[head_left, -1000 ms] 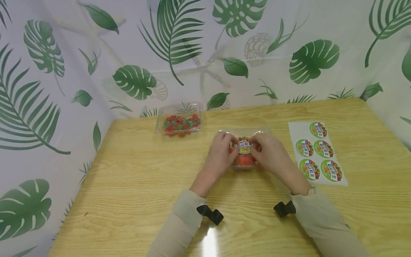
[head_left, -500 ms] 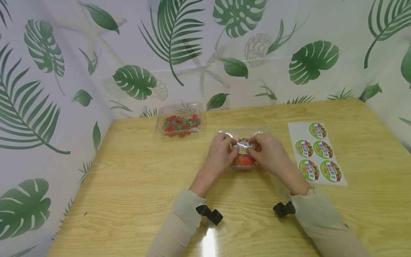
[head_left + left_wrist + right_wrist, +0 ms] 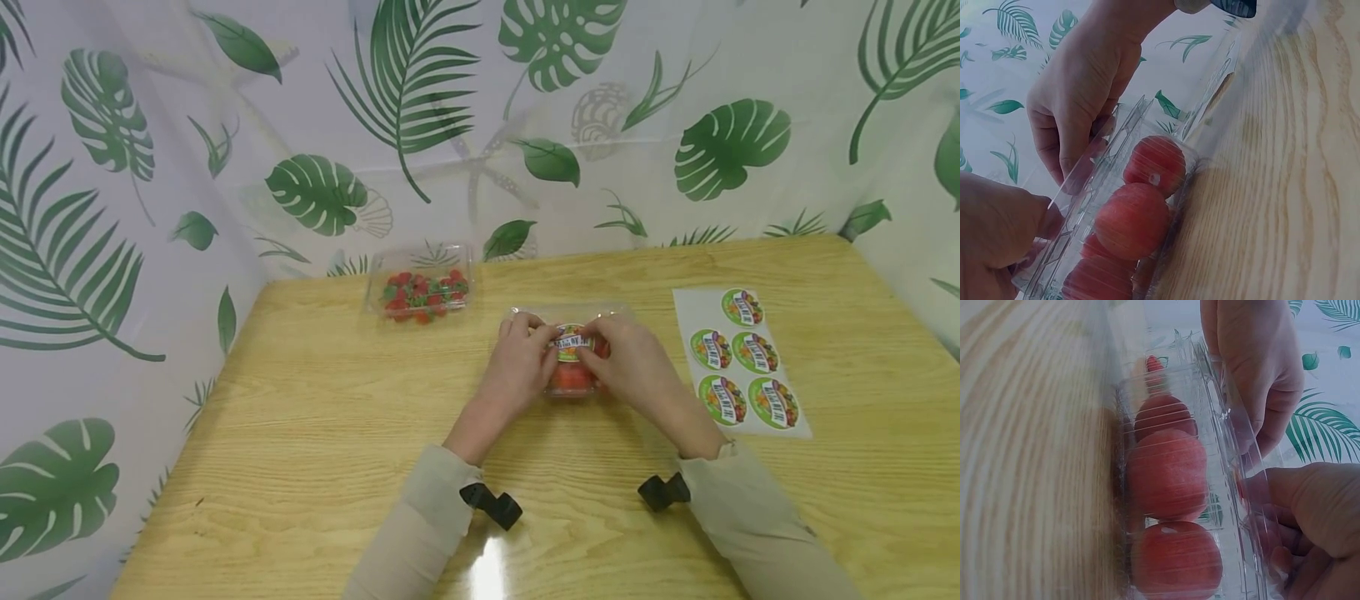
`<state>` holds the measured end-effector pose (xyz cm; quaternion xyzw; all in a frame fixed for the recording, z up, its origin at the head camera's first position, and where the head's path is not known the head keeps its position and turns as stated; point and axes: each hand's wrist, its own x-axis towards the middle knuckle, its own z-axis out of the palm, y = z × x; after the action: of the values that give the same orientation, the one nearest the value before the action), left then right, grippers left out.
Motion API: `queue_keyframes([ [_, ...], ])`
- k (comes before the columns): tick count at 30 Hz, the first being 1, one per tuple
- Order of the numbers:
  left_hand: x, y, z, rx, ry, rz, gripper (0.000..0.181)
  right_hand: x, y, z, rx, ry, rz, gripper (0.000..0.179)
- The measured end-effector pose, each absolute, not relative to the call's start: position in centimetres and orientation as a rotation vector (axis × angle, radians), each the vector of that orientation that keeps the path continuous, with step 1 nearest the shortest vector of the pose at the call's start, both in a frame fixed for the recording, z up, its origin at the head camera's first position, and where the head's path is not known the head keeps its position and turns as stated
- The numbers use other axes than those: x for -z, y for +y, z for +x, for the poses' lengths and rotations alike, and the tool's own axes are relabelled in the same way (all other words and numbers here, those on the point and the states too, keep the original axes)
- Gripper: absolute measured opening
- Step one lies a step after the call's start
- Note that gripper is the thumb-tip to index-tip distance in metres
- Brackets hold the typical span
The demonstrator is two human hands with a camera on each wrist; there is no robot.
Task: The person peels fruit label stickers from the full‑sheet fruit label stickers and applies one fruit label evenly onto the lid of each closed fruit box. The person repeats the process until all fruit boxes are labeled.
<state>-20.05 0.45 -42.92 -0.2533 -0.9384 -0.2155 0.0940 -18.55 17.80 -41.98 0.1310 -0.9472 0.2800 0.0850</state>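
A clear plastic clamshell box [image 3: 572, 392] of round red fruits [image 3: 1133, 220] rests on the table in front of me. On its lid is a round green-edged fruit sticker [image 3: 572, 343] with printed characters. My left hand [image 3: 516, 354] pinches the sticker's left edge with thumb and curled fingers. From the other side my right hand [image 3: 633, 354] does the same, its thumb lying over the lower right of the sticker. In the right wrist view the fingertips of both hands meet the lid, and only a coloured sliver of the sticker shows.
A second clear box of strawberries [image 3: 423, 293] stands at the back left with its lid raised. To the right lies a white sheet [image 3: 693, 304] with several matching stickers. The wooden table [image 3: 322, 433] ends at a leaf-patterned cloth [image 3: 450, 167] behind and at the sides.
My right thumb has slid slightly inward over the sticker, and my left fingers have shifted a little along its edge. The boxes and the sticker sheet stay where they were.
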Motion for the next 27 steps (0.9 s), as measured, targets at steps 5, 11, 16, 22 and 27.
queue_keyframes([
  [5, 42.86, 0.42, -20.05, 0.647, -2.791, -0.753, 0.028, 41.96, 17.78, -18.50, -0.804, -2.815, 0.422, 0.022],
  [11, 43.08, 0.27, -20.18, 0.683, -2.749, -0.779, 0.027, 42.12, 17.79, -18.38, -0.674, -2.799, 0.513, 0.023],
  [16, 43.16, 0.16, -20.18, 0.681, -2.716, -0.793, 0.028, 42.31, 17.67, -18.25, -0.552, -2.768, 0.623, 0.027],
  [22, 43.33, 0.05, -20.20, 0.703, -2.686, -0.803, 0.027, 42.24, 17.38, -18.16, -0.597, -2.785, 0.616, 0.025],
  [27, 43.28, 0.09, -20.20, 0.712, -2.672, -0.802, 0.024, 42.13, 17.36, -18.17, -0.671, -2.785, 0.573, 0.021],
])
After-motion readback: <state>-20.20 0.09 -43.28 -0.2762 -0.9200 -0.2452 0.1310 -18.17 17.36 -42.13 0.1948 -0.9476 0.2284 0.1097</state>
